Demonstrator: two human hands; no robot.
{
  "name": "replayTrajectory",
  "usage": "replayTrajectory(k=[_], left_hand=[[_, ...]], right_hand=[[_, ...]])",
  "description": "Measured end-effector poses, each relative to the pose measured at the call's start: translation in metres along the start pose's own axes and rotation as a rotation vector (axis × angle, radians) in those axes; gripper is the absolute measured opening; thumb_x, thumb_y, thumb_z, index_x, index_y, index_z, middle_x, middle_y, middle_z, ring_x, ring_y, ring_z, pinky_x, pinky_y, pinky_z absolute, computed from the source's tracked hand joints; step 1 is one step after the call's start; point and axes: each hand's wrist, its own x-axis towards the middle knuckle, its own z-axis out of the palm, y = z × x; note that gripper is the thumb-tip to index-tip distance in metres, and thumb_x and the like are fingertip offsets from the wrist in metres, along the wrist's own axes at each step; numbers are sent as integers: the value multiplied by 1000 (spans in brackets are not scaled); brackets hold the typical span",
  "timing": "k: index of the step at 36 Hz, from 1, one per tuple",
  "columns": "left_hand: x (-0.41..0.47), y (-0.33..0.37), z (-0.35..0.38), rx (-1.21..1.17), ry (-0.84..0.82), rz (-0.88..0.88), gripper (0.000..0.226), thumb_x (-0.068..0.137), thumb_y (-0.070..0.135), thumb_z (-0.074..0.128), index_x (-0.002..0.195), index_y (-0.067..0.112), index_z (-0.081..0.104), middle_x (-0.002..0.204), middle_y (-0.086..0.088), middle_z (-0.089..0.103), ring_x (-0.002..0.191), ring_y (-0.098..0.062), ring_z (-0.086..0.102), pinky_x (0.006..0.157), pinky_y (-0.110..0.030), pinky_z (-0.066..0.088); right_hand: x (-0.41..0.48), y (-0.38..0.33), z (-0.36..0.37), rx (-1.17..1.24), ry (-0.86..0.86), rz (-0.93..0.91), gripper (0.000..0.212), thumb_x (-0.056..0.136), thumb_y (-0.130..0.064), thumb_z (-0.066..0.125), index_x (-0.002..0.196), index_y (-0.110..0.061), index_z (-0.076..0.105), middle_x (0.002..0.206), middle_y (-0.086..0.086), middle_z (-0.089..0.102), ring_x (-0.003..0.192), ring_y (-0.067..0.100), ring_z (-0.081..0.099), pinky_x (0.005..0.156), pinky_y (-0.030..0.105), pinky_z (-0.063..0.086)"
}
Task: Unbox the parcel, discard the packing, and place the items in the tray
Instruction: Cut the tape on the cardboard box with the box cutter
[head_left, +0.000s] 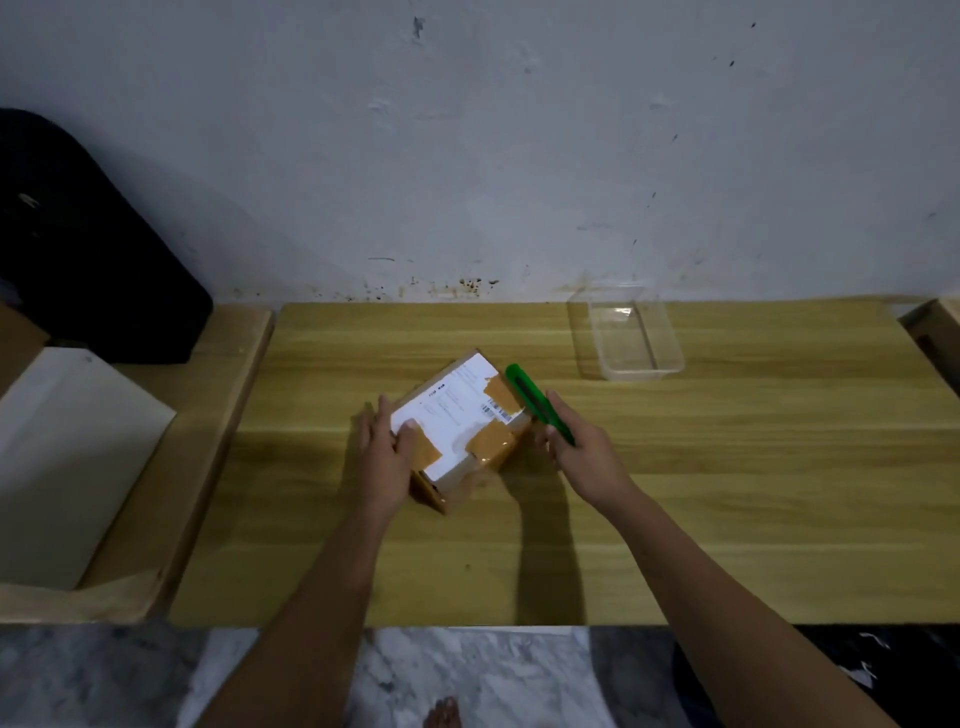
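Note:
A small cardboard parcel (457, 415) with a white shipping label and strips of brown tape lies in the middle of the wooden table (675, 493). My left hand (387, 452) rests on its left side, thumb on the label, holding it down. My right hand (582, 447) grips a green utility knife (535, 400) beside the parcel's right edge, its far end near the top right corner. A clear plastic tray (631, 338) stands empty at the back right of the table.
A white open box (67, 457) sits inside a brown cardboard tray at the left. A black bag (78, 249) leans on the wall at the back left. Another cardboard box edge (935, 332) shows at the far right. Marble floor lies below the table's front edge.

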Motion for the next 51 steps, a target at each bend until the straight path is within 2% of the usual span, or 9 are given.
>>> replayTrajectory(k=[4, 11, 20, 27, 31, 35, 40, 47, 51], left_hand=[[21, 8, -2, 40, 59, -43, 52, 99, 31, 35, 147, 19, 21, 153, -12, 23, 139, -30, 27, 110, -45, 31], [2, 26, 16, -47, 185, -114, 52, 100, 26, 32, 148, 18, 15, 157, -11, 12, 145, -23, 11, 107, -30, 22], [-2, 26, 14, 1, 150, -125, 53, 100, 29, 31, 149, 19, 12, 157, -12, 10, 143, -31, 17, 107, -38, 29], [-4, 29, 13, -43, 148, -106, 53, 100, 26, 33, 149, 18, 14, 156, -16, 12, 141, -31, 20, 105, -35, 27], [-4, 29, 13, -65, 146, -105, 53, 100, 26, 33, 149, 19, 14, 157, -15, 11, 142, -29, 18, 106, -35, 27], [-5, 31, 10, -40, 148, -106, 53, 100, 27, 32, 149, 20, 13, 157, -14, 10, 141, -30, 22, 104, -35, 29], [-5, 32, 10, -25, 139, -113, 53, 100, 28, 32, 149, 21, 12, 157, -13, 10, 140, -31, 22, 103, -35, 31], [-3, 29, 11, -47, 149, -101, 53, 100, 27, 33, 149, 21, 13, 157, -13, 11, 141, -29, 20, 104, -33, 28], [-3, 27, 12, -51, 148, -105, 53, 100, 28, 32, 149, 23, 13, 157, -12, 11, 141, -29, 20, 104, -35, 31]], right_hand=[[10, -2, 3, -73, 134, -34, 42, 95, -17, 45, 137, -18, 41, 94, 15, 67, 80, 24, 60, 71, 30, 45], [19, -12, 11, -108, 304, -94, 33, 90, -13, 56, 123, -12, 58, 93, 22, 72, 80, 32, 66, 75, 40, 54], [21, -27, 12, -106, 258, -119, 33, 92, -15, 54, 124, -16, 57, 92, 20, 71, 79, 29, 66, 70, 32, 51], [20, -22, 7, -101, 131, -126, 37, 94, -10, 44, 131, -17, 50, 75, 9, 62, 56, 11, 47, 50, 14, 36], [20, -21, 8, -167, 102, -163, 39, 94, -9, 44, 133, -12, 46, 75, 7, 60, 63, 17, 50, 53, 20, 33], [21, -21, 12, -171, 214, -159, 34, 94, -14, 49, 127, -14, 55, 63, 5, 54, 50, 8, 43, 48, 20, 32], [22, -24, 11, -179, 267, -182, 29, 93, -16, 50, 121, -18, 61, 58, 10, 56, 50, 17, 44, 50, 30, 34], [25, -28, 13, -194, 263, -164, 31, 93, -15, 50, 123, -14, 59, 58, 1, 53, 47, 6, 42, 49, 27, 35], [27, -32, 12, -199, 250, -174, 31, 93, -14, 50, 123, -11, 58, 60, 5, 53, 45, 5, 41, 40, 12, 33]])
